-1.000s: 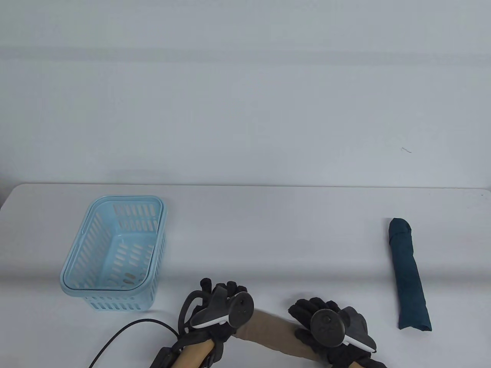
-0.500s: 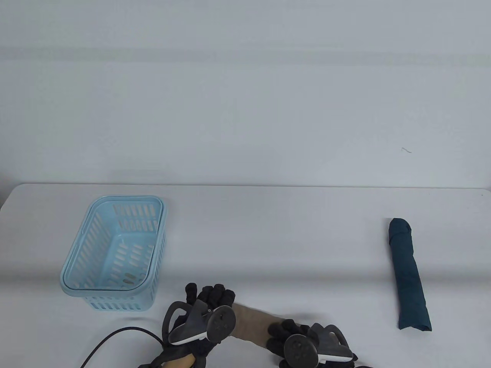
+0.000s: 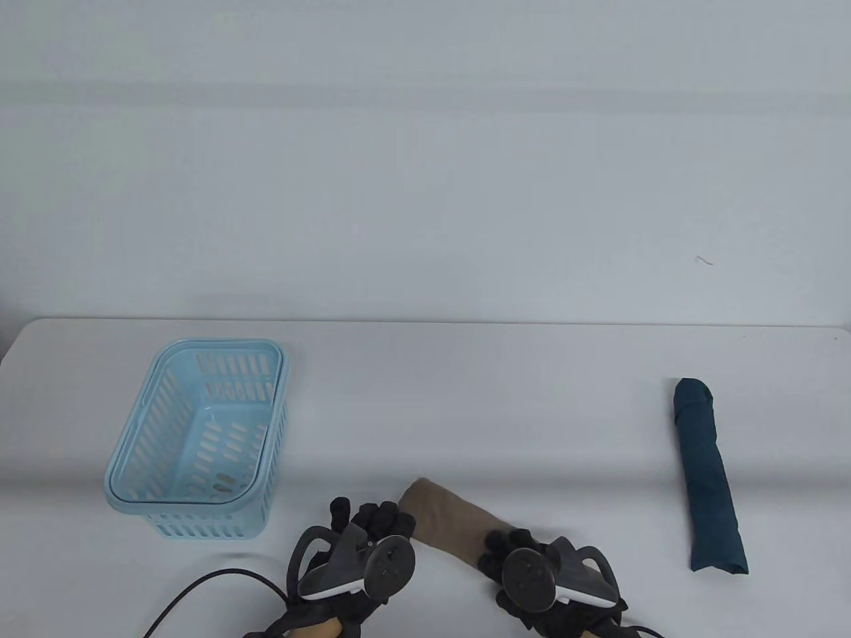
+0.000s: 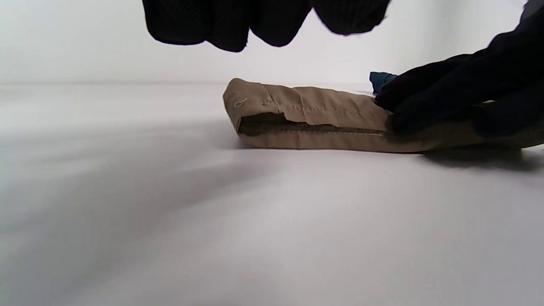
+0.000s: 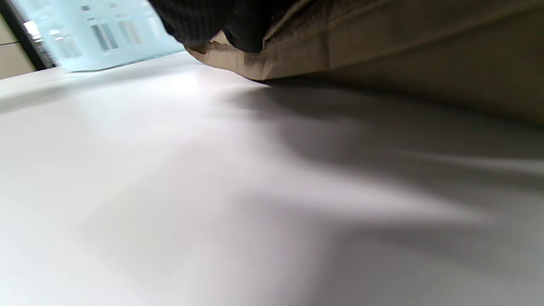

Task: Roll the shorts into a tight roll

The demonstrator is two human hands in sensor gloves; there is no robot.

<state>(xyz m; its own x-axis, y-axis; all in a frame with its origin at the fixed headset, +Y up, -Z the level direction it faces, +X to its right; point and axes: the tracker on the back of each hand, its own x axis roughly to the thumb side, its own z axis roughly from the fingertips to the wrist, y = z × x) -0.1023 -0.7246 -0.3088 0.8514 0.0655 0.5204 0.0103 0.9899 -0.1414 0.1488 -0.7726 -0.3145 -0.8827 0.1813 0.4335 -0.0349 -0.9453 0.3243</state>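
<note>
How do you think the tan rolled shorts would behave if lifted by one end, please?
The tan shorts are soft cloth, so the free end would probably sag. The open hem edge suggests the roll may loosen. Only the right hand holds them now.

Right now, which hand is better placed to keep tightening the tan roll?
Probably the right hand: its grip already rests on the tan shorts roll. The left hand hangs clear of the roll's free end.

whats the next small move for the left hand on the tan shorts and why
Probably bring the left hand back down onto the free end of the tan shorts. Only the right hand grips the roll, and the left wrist view shows a flap gaping open at that end.
</note>
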